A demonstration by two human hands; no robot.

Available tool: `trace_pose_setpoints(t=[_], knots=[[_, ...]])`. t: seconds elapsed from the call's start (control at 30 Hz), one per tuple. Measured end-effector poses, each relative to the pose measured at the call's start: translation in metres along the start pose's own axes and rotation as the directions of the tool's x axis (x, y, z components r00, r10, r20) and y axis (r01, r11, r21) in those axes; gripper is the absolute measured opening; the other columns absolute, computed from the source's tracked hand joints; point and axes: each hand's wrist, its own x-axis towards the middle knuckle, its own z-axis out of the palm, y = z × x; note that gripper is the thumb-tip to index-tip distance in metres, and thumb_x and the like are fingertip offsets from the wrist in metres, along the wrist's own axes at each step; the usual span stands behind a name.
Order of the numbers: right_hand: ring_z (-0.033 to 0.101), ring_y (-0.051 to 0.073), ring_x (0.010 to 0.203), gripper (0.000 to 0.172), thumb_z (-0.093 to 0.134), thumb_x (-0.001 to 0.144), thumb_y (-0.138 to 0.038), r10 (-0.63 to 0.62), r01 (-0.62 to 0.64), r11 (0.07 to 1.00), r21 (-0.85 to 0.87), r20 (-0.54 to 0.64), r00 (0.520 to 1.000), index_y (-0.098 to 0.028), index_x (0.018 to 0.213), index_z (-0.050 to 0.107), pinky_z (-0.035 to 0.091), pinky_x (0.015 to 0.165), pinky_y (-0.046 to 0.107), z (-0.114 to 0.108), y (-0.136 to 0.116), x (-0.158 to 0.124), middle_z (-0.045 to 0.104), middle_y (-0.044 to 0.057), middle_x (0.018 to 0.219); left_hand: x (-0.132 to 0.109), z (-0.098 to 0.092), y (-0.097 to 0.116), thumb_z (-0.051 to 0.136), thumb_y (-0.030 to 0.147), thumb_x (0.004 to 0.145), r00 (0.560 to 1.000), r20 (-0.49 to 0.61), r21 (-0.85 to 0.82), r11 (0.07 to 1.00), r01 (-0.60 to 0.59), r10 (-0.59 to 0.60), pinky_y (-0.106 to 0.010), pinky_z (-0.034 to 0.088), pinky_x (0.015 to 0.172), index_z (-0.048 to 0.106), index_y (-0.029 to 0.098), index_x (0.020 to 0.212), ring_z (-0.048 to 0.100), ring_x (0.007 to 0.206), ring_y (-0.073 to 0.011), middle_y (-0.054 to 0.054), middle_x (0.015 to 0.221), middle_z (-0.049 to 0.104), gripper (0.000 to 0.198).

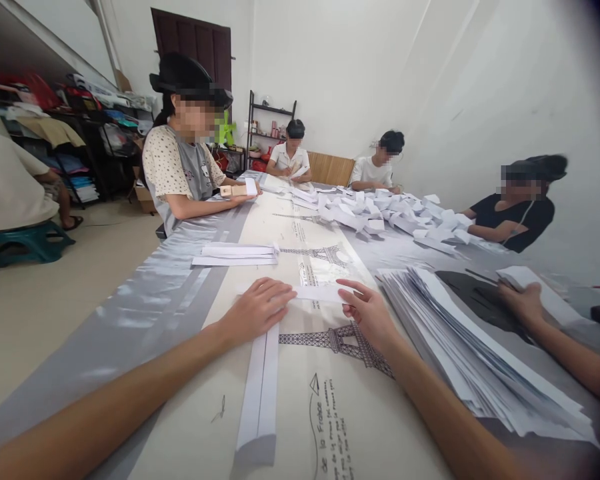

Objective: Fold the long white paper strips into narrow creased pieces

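Observation:
My left hand (pixel 257 308) lies flat, fingers spread, pressing down on a folded white paper strip (pixel 317 293) in the middle of the table. My right hand (pixel 367 310) pinches the right end of that same strip between thumb and fingers. A second long folded paper strip (pixel 260 393) runs from under my left hand toward the near table edge. Both pieces rest on a tablecloth (pixel 325 400) printed with Eiffel Tower drawings.
A fanned stack of white sheets (pixel 470 340) lies to my right, where another person's hand (pixel 523 300) holds a paper. A small stack of folded strips (pixel 237 255) sits ahead. A heap of folded papers (pixel 390 217) covers the far end. Several people sit around the table.

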Motion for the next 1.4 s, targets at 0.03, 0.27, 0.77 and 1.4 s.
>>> trace_pose_setpoints(t=[0.03,0.27,0.77,1.4], knots=[[0.051,0.01,0.059,0.051,0.085,0.075,-0.043,0.019,-0.019,0.999,0.025,0.015,1.0,-0.018,0.118,0.073,0.046,0.06,0.025,0.0,0.0,0.0,0.054,-0.003,0.07,-0.001,0.002,-0.002,0.048,0.019,0.104,1.0,-0.017,0.003,1.0,-0.002,0.002,-0.045,0.047,0.102,0.062,0.019,0.127,0.064,0.114,-0.0235,-0.009,0.123,0.071,0.028],[0.055,0.008,0.061,0.042,0.086,0.077,-0.034,0.1,-0.109,0.983,0.144,0.07,0.993,-0.019,0.115,0.076,0.054,0.062,0.021,0.002,-0.002,-0.002,0.063,0.001,0.084,-0.005,0.003,-0.008,0.049,0.021,0.105,0.992,-0.113,-0.022,0.998,0.062,-0.064,-0.039,0.053,0.092,0.07,0.021,0.115,0.07,0.099,-0.0195,-0.005,0.108,0.077,0.024],[0.06,0.012,0.064,0.04,0.068,0.092,-0.052,0.127,-0.147,0.906,0.396,0.077,0.989,-0.017,0.109,0.075,0.057,0.061,0.021,0.01,-0.012,-0.006,0.07,0.006,0.085,-0.002,0.0,-0.007,0.054,0.025,0.102,0.951,-0.176,-0.215,0.953,0.214,-0.253,-0.035,0.057,0.083,0.076,0.023,0.108,0.07,0.094,-0.0202,-0.006,0.102,0.077,0.022],[0.05,0.017,0.064,0.031,0.072,0.089,-0.05,-0.129,0.169,0.975,-0.143,0.254,0.959,-0.023,0.105,0.074,0.044,0.062,0.031,0.061,-0.025,-0.047,0.053,-0.001,0.067,0.034,-0.022,0.07,0.079,0.038,0.081,0.664,0.502,-0.823,-0.07,0.563,-0.554,-0.03,0.062,0.07,0.076,0.017,0.082,0.072,0.082,-0.0197,-0.006,0.084,0.074,0.022]])
